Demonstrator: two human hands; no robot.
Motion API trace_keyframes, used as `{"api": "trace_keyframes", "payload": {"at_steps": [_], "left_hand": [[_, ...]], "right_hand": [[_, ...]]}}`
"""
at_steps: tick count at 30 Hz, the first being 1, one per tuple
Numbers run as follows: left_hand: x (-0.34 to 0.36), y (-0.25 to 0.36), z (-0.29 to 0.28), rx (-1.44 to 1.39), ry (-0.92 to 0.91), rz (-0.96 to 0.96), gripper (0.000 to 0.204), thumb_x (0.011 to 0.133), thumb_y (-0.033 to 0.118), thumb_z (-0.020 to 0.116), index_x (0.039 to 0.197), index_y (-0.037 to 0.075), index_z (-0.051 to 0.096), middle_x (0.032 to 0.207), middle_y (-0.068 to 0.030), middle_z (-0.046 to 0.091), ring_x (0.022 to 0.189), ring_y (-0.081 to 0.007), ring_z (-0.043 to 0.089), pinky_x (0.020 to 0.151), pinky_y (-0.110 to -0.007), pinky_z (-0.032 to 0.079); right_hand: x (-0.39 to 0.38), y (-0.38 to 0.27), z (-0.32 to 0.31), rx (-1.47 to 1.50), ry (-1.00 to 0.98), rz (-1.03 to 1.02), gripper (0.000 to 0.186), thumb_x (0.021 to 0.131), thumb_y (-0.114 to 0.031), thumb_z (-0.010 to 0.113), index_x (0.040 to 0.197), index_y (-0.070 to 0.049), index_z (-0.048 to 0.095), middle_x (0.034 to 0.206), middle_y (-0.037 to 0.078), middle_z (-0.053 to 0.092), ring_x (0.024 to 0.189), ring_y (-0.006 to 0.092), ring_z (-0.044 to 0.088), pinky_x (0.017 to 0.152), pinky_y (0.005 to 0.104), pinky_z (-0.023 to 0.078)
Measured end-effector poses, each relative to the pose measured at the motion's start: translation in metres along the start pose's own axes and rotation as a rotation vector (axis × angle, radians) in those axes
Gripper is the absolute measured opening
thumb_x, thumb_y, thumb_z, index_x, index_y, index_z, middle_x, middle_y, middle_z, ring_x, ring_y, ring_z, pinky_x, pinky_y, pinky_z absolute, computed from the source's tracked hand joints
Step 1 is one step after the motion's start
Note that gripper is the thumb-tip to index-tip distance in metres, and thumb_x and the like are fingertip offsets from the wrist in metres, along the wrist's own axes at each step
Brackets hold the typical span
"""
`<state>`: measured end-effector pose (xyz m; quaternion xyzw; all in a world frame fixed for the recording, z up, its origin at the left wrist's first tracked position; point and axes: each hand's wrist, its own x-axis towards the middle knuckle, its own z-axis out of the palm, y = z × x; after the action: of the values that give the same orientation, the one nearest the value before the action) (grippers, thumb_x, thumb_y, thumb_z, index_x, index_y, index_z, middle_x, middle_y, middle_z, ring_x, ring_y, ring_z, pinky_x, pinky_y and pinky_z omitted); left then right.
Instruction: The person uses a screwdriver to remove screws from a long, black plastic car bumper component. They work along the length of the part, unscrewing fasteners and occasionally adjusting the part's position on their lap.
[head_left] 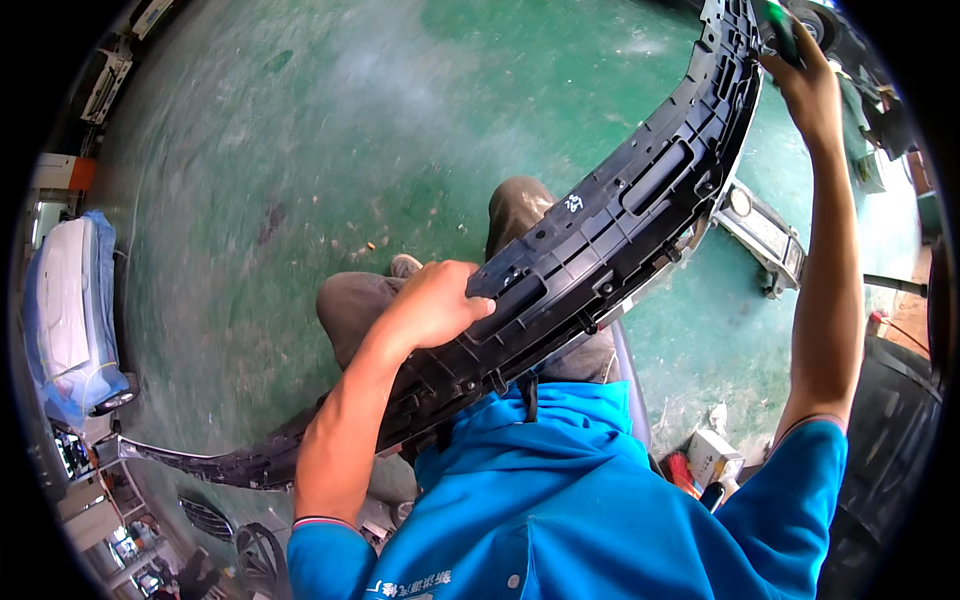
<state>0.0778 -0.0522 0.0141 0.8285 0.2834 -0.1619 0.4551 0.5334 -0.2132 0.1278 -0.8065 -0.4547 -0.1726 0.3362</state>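
Note:
A long, curved black plastic car bumper (590, 240) lies across my lap, its ribbed, slotted inner side facing up. It runs from the lower left to the upper right. My left hand (440, 303) is closed on its edge near the middle, with the thumb on top and the other fingers partly hidden. Up at the bumper's far right end, my right hand (808, 88) is wrapped round a green and black handled tool (782, 32). The tool's working end cannot be made out.
A grey floor jack (762, 232) stands right of the bumper. A white box (713, 458) sits on the green floor (300, 130) by my right side. At far left is a car (70, 310) partly covered in blue sheeting. A dark grille (205, 518) lies lower left.

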Motion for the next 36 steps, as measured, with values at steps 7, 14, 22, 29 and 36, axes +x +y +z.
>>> {"api": "trace_keyframes", "payload": {"at_steps": [7, 14, 22, 29, 36], "left_hand": [[0.019, -0.01, 0.007, -0.005, -0.002, -0.057, 0.033, 0.086, 0.021, 0.074, 0.112, 0.0, 0.074, 0.102, -0.0271, 0.073, 0.102, -0.041, 0.071, 0.09, -0.046, 0.053], [0.033, 0.012, 0.009, 0.183, 0.061, -0.071, 0.039, 0.084, 0.028, 0.076, 0.105, -0.004, 0.073, 0.101, -0.0275, 0.073, 0.102, -0.0421, 0.07, 0.089, -0.047, 0.054], [-0.013, -0.032, -0.013, -0.201, -0.231, 0.075, 0.049, 0.086, 0.03, 0.079, 0.119, -0.004, 0.067, 0.105, -0.02, 0.075, 0.1, -0.0269, 0.072, 0.089, -0.04, 0.055], [-0.115, -0.158, -0.04, -0.047, -0.053, -0.328, 0.051, 0.074, 0.025, 0.086, 0.115, -0.002, 0.071, 0.098, -0.0209, 0.076, 0.092, -0.0284, 0.074, 0.081, -0.041, 0.055], [-0.122, -0.143, -0.028, 0.124, 0.152, -0.369, 0.048, 0.073, 0.024, 0.086, 0.111, 0.0, 0.073, 0.089, -0.0276, 0.071, 0.087, -0.0407, 0.072, 0.076, -0.046, 0.054]], "right_hand": [[-0.134, -0.111, 0.03, 0.952, -0.628, 0.367, 0.034, 0.077, -0.001, 0.068, 0.111, -0.001, 0.065, 0.087, 0.002, 0.062, 0.077, 0.0112, 0.058, 0.073, 0.0271, 0.047], [-0.151, -0.175, 0.103, 0.577, -0.985, 0.066, 0.038, 0.072, -0.003, 0.075, 0.108, 0.001, 0.061, 0.093, 0.014, 0.066, 0.087, 0.0242, 0.066, 0.081, 0.0367, 0.051], [-0.165, -0.154, 0.11, 0.851, -1.037, 0.179, 0.021, 0.076, 0.007, 0.067, 0.091, -0.003, 0.056, 0.072, 0.003, 0.061, 0.067, 0.0131, 0.065, 0.062, 0.0288, 0.05], [-0.14, -0.17, 0.116, 0.567, -1.252, 0.325, 0.022, 0.072, -0.002, 0.07, 0.092, 0.0, 0.062, 0.069, 0.009, 0.066, 0.067, 0.0196, 0.069, 0.066, 0.0358, 0.053], [-0.16, -0.168, 0.118, 0.351, -1.105, 0.029, 0.023, 0.078, -0.003, 0.073, 0.094, 0.002, 0.058, 0.066, 0.013, 0.063, 0.065, 0.0225, 0.068, 0.064, 0.0378, 0.052]]}}
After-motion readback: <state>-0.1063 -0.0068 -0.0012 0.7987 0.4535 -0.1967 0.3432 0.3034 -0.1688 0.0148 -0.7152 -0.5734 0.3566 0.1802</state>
